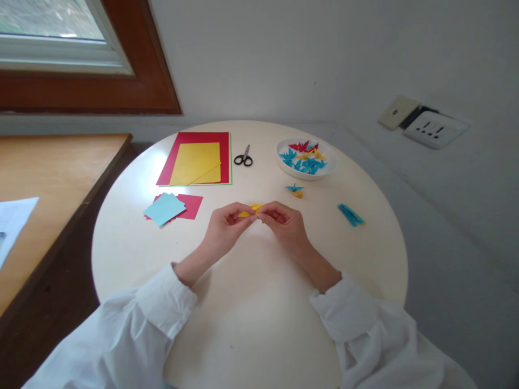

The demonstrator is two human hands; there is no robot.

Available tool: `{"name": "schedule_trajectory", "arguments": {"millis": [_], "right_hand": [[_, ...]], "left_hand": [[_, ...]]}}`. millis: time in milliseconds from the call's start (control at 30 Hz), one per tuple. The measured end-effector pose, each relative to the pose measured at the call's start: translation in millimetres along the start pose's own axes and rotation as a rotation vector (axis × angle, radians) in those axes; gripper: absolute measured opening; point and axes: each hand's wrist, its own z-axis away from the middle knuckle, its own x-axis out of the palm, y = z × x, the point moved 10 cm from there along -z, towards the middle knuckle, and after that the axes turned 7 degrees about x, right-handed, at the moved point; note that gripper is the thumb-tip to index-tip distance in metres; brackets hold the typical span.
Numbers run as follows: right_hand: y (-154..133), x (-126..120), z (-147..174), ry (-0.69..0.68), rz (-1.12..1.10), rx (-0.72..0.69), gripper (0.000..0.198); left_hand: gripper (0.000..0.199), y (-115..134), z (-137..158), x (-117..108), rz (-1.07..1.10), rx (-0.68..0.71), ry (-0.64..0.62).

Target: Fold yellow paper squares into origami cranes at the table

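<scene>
A small folded piece of yellow paper is pinched between my two hands over the middle of the round table. My left hand grips its left side with thumb and fingers pressed together. From the other side my right hand pinches it as well, its fingertips nearly meeting the left ones. Fingers cover part of the paper, so its full shape is hidden. Just beyond my right hand lie a blue paper crane and a yellow folded piece, touching each other.
On the white round table stand a white dish of red, blue and yellow paper cranes, black-handled scissors, red and yellow paper sheets, small light-blue squares over red ones, and folded blue strips. A wooden desk adjoins at left.
</scene>
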Motion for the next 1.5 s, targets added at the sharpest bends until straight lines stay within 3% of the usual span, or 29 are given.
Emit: {"name": "schedule_trajectory", "arguments": {"millis": [267,1000,1500], "right_hand": [[-4.9,1.5,2.6,0.0,0.079,-0.059,0.012],[-3.2,-4.1,7.9,0.146,0.108,-0.012,0.008],[-1.5,-3.2,9.5,0.17,0.043,-0.005,0.007]], "left_hand": [[0.015,-1.3,0.3,-2.3,-0.016,0.019,0.033],[0.013,-5.6,2.8,-4.8,-0.009,-0.032,0.117],[0.015,-8.0,3.8,-8.5,-0.033,-0.038,0.169]]}}
